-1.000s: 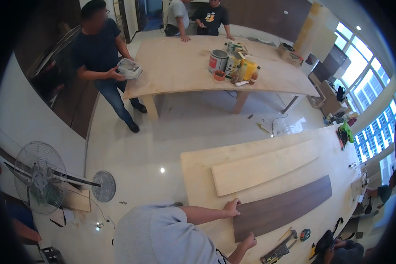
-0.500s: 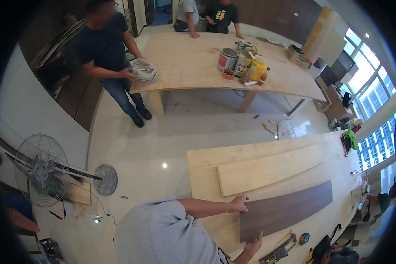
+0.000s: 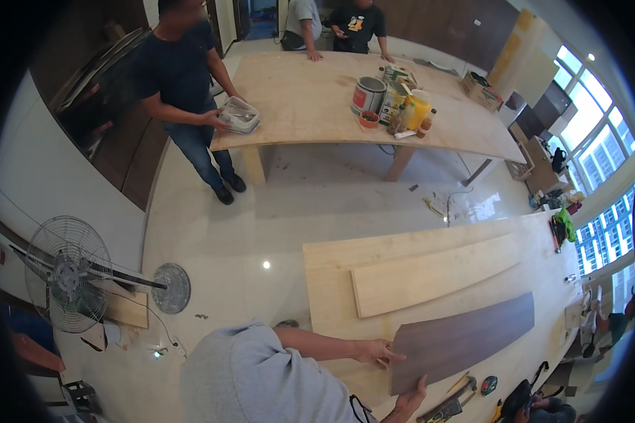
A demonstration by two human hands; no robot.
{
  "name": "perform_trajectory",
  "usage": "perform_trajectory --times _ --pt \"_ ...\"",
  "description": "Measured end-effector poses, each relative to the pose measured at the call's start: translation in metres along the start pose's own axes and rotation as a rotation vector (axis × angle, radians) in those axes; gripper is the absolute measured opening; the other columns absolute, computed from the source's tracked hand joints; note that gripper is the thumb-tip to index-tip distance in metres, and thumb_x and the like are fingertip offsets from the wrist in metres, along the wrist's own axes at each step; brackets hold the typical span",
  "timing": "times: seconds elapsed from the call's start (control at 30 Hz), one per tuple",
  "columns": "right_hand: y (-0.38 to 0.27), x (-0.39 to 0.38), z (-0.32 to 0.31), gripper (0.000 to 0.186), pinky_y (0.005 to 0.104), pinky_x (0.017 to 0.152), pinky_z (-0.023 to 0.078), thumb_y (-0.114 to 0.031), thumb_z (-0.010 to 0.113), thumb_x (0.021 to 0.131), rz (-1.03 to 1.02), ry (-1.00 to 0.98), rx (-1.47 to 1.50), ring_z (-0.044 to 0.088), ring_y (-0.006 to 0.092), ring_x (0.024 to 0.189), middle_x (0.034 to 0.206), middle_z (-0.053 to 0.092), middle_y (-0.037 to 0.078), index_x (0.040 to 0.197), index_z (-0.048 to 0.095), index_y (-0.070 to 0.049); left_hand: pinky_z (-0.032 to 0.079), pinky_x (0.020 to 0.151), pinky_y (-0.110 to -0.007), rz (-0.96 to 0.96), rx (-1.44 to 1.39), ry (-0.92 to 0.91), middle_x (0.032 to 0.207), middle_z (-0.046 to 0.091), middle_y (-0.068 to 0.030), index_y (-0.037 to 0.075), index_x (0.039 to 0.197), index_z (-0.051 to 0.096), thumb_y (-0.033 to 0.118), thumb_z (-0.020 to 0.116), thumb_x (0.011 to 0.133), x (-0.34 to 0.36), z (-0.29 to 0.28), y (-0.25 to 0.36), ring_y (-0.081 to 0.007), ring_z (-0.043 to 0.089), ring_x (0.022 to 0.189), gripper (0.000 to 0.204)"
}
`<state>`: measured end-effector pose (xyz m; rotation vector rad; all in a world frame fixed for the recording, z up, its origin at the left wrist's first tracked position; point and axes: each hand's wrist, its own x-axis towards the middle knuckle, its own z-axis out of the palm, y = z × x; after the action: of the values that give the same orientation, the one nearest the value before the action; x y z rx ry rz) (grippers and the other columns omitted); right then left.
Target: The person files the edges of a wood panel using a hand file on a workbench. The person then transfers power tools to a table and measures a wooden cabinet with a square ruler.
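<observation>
A dark brown wood-grain sheet (image 3: 466,342) lies lengthwise on the near worktable, its near end appearing slightly raised. My left hand (image 3: 375,351) holds that end near its upper corner, fingers closed at the edge. My right hand (image 3: 410,402) grips the sheet's lower edge near the other corner, thumb on the face and the other fingers partly hidden. Beside the sheet, on its far side, rests a pale wooden board (image 3: 434,275). Close to my right hand lie a hand saw (image 3: 450,407) and a green-and-black tape measure (image 3: 489,385).
The pale worktable (image 3: 324,264) stretches to the right. Across the floor, a larger table (image 3: 289,92) bears cans and bottles. A person in dark clothing (image 3: 180,74) holds a clear plastic container (image 3: 238,116); two others stand behind. At left stands a fan (image 3: 67,275).
The held end of the dark sheet has lifted and shifted slightly right. My left hand has moved down along its end, with the fingers now on the edge.
</observation>
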<state>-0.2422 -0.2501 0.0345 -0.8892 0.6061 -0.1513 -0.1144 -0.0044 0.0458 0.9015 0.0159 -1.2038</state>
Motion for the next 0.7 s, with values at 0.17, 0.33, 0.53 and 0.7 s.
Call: perform_trajectory --times 0.17,0.33,0.53,0.7 --pt "0.005 -0.012 0.012 0.066 0.0473 0.116 0.042 -0.031 0.073 0.100 0.002 -0.016 -0.001 0.053 0.0306 0.136 0.147 0.057 0.015 0.150 0.047 0.002 0.051 0.106 -0.041 0.066 -0.104 -0.051 0.147 0.059 -0.0096 0.004 0.152 0.051 0.049 0.084 0.090 -0.013 0.018 0.004 -0.0234 0.056 0.134 0.083" --pt "0.007 -0.020 0.015 0.067 0.0481 0.117 0.041 -0.029 0.071 0.101 0.028 -0.078 0.031 0.051 0.0309 0.139 0.151 0.053 0.014 0.154 0.043 0.000 0.052 0.106 -0.040 0.039 -0.122 -0.032 0.147 0.059 -0.0098 0.005 0.154 0.049 0.049 0.081 0.093 -0.023 0.018 0.011 -0.0235 0.058 0.133 0.082" --pt "-0.026 0.000 0.002 0.071 0.0476 0.118 0.039 -0.046 0.061 0.106 -0.077 0.096 -0.068 0.048 0.0328 0.140 0.154 0.050 0.016 0.158 0.040 -0.002 0.051 0.108 -0.037 0.128 -0.105 -0.091 0.147 0.059 -0.0084 0.001 0.154 0.047 0.047 0.076 0.097 -0.039 0.031 0.024 -0.0183 0.059 0.133 0.079" --pt "-0.089 0.078 -0.051 0.075 0.0463 0.120 0.036 -0.049 0.059 0.107 -0.068 0.048 0.101 0.047 0.0322 0.141 0.156 0.047 0.018 0.159 0.036 0.001 0.058 0.101 -0.038 0.140 -0.078 -0.130 0.139 0.065 -0.0101 -0.001 0.150 0.049 0.045 0.077 0.097 -0.046 0.042 0.028 -0.0189 0.065 0.124 0.076"
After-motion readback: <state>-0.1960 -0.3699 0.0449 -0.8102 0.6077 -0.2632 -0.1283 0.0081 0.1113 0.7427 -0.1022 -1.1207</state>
